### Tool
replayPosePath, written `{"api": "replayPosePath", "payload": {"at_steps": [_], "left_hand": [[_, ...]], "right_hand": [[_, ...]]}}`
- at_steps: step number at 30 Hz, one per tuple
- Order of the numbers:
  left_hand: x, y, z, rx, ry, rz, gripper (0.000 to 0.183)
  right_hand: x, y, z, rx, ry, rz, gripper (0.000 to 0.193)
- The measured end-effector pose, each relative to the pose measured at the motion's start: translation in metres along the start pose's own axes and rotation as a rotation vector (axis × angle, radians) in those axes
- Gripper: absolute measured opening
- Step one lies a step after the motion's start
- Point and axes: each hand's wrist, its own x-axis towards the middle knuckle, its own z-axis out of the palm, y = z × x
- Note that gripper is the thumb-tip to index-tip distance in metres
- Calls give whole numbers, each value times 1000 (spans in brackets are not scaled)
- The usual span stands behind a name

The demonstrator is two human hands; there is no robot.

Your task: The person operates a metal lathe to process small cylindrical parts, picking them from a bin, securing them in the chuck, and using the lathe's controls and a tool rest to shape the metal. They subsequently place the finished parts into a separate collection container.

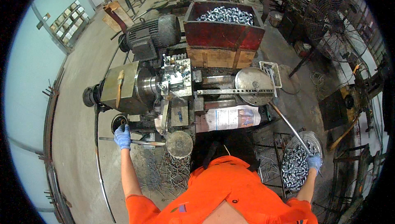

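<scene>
My left hand (122, 136), in a blue glove, reaches over a metal bar (150, 143) to a dark round wheel-like part (118, 121) on the near left of a lathe-like machine. Its fingers are closed at that part's edge; what they hold is hidden. My right hand (314, 162), also gloved, is wrapped around the end of a long steel lever (289, 121). The lever slants up to a round metal plate (255, 85) on the machine. Under the right hand stands a basket (316, 138) full of small shiny metal parts (293, 170).
A red bin (224, 34) heaped with metal parts stands behind the machine, beside a motor (152, 32). A brush (119, 88) lies on the headstock. Newspaper (232, 118) covers part of the bed. Right stands a large fan (335, 24); metal scraps (170, 170) litter the floor.
</scene>
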Motion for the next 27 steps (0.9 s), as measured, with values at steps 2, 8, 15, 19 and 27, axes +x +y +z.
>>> {"api": "replayPosePath", "payload": {"at_steps": [2,8,15,19,27], "left_hand": [[4,-6,2,33,-23,-32,30],[2,2,0,-17,-29,-35,31],[3,-1,2,-111,-42,-55,29],[0,-1,-1,-113,-36,-76,29],[1,-1,0,-37,-19,1,32]], "right_hand": [[2,2,1,-9,-37,11,41],[-7,-1,-5,8,-16,30,37],[8,17,23,-60,3,-94,34],[0,11,19,-10,32,-23,32],[-4,11,21,-45,26,9,33]]}}
